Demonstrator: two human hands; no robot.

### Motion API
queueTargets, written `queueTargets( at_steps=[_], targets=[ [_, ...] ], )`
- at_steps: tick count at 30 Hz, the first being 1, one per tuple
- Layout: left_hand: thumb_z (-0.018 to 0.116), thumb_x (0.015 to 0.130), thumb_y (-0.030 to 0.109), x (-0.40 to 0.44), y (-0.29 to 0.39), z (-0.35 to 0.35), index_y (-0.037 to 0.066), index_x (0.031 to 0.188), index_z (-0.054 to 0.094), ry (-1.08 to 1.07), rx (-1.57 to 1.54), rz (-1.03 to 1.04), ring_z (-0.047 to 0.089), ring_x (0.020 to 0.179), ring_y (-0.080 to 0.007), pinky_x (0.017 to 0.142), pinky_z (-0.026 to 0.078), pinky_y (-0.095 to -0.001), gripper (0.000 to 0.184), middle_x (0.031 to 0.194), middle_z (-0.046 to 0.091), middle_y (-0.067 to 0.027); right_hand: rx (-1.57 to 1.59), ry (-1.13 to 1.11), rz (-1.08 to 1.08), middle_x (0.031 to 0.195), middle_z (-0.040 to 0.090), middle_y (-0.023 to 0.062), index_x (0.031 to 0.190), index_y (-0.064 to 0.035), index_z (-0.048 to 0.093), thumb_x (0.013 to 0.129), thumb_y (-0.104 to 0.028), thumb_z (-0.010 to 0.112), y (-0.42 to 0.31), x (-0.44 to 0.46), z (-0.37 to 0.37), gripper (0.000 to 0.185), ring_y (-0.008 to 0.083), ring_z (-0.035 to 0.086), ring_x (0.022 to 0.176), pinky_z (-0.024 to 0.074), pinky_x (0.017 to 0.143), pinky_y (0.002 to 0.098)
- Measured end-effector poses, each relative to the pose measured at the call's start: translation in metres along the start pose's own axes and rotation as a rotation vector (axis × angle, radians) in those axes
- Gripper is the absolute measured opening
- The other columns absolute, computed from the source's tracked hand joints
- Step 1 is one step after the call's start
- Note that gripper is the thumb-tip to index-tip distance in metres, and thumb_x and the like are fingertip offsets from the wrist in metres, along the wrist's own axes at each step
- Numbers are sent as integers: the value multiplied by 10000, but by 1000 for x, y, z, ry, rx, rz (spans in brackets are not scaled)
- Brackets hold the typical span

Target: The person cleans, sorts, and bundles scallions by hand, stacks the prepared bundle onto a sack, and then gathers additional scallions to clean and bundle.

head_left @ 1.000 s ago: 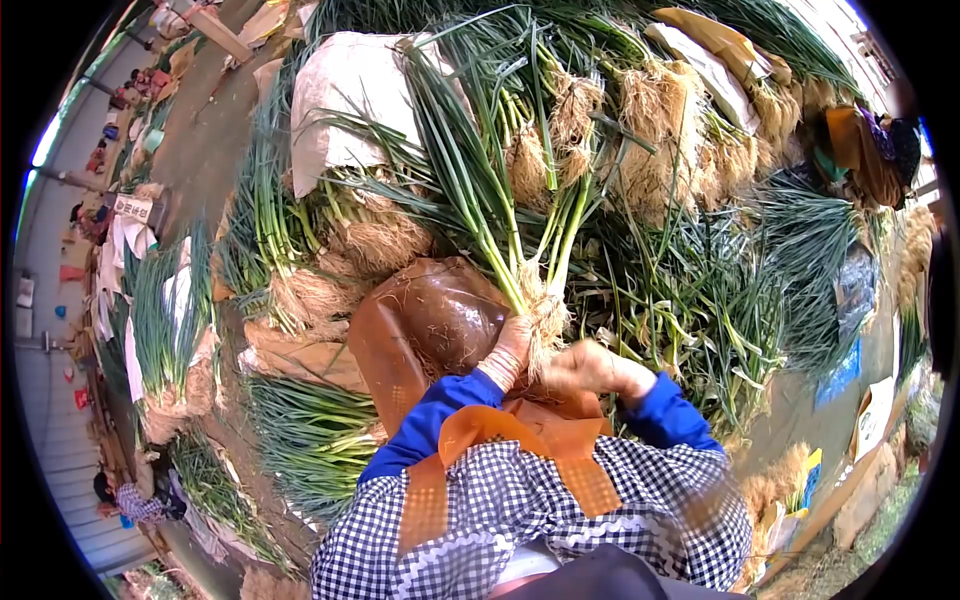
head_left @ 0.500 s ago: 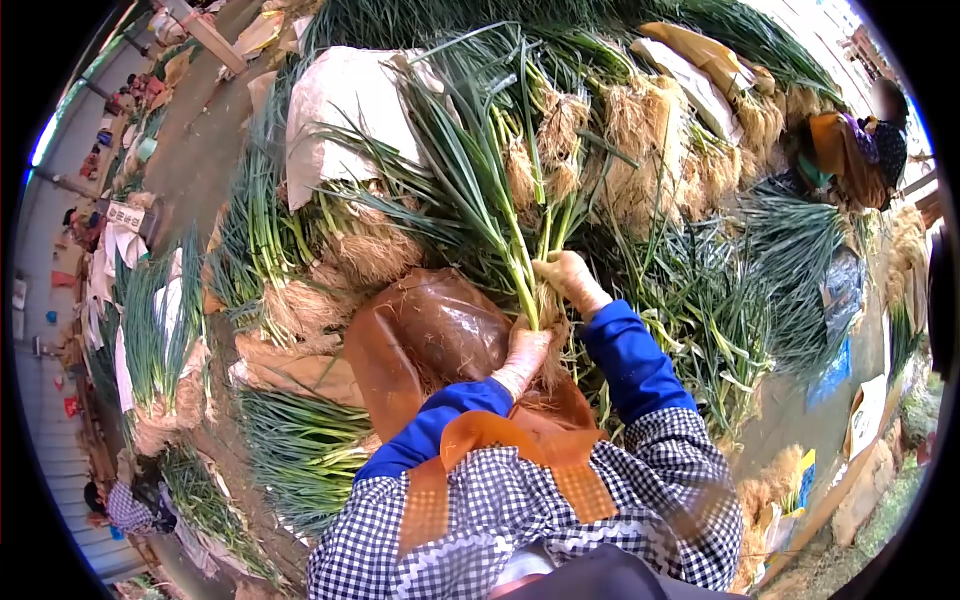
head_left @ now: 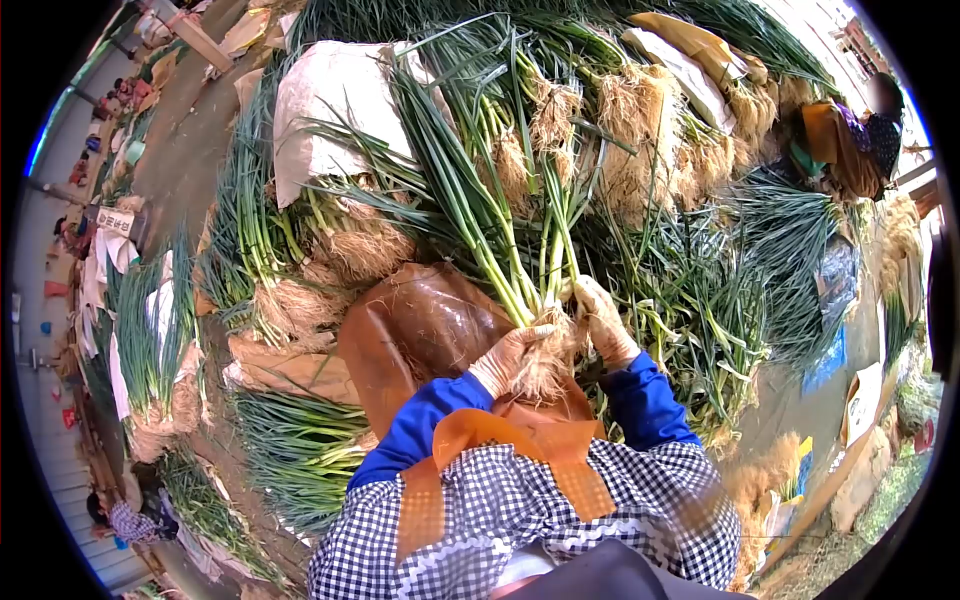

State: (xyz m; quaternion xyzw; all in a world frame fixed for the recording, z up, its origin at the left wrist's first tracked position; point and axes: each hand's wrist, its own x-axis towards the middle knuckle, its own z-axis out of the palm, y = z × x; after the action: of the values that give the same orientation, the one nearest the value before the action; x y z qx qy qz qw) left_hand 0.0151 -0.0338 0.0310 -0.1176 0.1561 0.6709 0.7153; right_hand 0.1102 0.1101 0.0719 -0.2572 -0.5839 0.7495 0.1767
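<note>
In front of my apron, several green onions [head_left: 545, 275] slant up and away, their leaves pointing to the far side. My left hand [head_left: 508, 358] is closed around the lower ends of the bunch, and pale stringy roots [head_left: 543, 370] spill out beside its fingers. Close by, my right hand [head_left: 603, 318] has its fingers bent against the right-hand stalks, just above the roots; its fingertips are partly hidden. Beneath both hands lies a brown rubbery apron [head_left: 425, 325], shiny and flecked with root bits.
Bunches of green onions with thick roots [head_left: 635, 120] lie along the far side. A white sack [head_left: 335, 115] covers another pile at left. Loose leaves [head_left: 690, 330] are heaped at right. A person [head_left: 870, 135] sits at the far right, another [head_left: 135, 520] at lower left.
My left hand has shifted slightly left and my right hand has moved a little down and right. The roots now show between my hands, and the stalks are more spread out.
</note>
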Motion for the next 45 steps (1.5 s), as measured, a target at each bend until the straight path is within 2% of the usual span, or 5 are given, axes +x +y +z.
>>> queueTargets(
  at_steps=[5, 19, 25, 35, 45],
  targets=[
    [571, 820, 7, 17, -16, -30, 36, 1165, 523, -4, -3, 11, 595, 973, -211, 884, 484, -355, 349, 1047, 607, -92, 69, 11, -168, 1193, 482, 63, 1077, 6, 583, 911, -135, 497, 35, 3, 5, 234, 155, 524, 1007, 423, 881, 291],
    [556, 801, -67, 26, -23, -22, 26, 1163, 537, 363, 307, 253, 597, 916, -187, 781, 504, -294, 375, 1036, 609, -66, -1407, -36, -492, 582, 538, 87, 585, -86, 536, 849, -290, 557, -5, -35, -17, 334, 276, 574, 540, 465, 511, 384],
    [556, 795, -74, 22, -18, -23, 25, 1151, 539, 203, 196, 260, 615, 870, -208, 724, 529, -307, 371, 996, 617, -90, -1833, 340, 637, 738, 637, 127, 799, -108, 634, 883, -426, 482, -21, -88, -181, 363, 280, 620, 618, 491, 561, 371],
    [604, 834, 119, 12, -2, -30, 22, 1189, 495, 4, 217, 177, 564, 965, -184, 854, 470, -323, 384, 1049, 585, -80, 7, -40, 163, 779, 563, 9, 1148, -40, 508, 899, -218, 550, 45, 30, 15, 309, 95, 490, 651, 435, 607, 238],
    [556, 821, 26, -43, 39, -12, -57, 1076, 548, 79, 346, 101, 622, 868, -222, 807, 511, -328, 269, 970, 624, -130, -1464, -166, -327, 530, 554, 126, 660, -70, 584, 861, -499, 484, -25, 9, 43, 484, 277, 578, 501, 447, 455, 359]
  ],
)
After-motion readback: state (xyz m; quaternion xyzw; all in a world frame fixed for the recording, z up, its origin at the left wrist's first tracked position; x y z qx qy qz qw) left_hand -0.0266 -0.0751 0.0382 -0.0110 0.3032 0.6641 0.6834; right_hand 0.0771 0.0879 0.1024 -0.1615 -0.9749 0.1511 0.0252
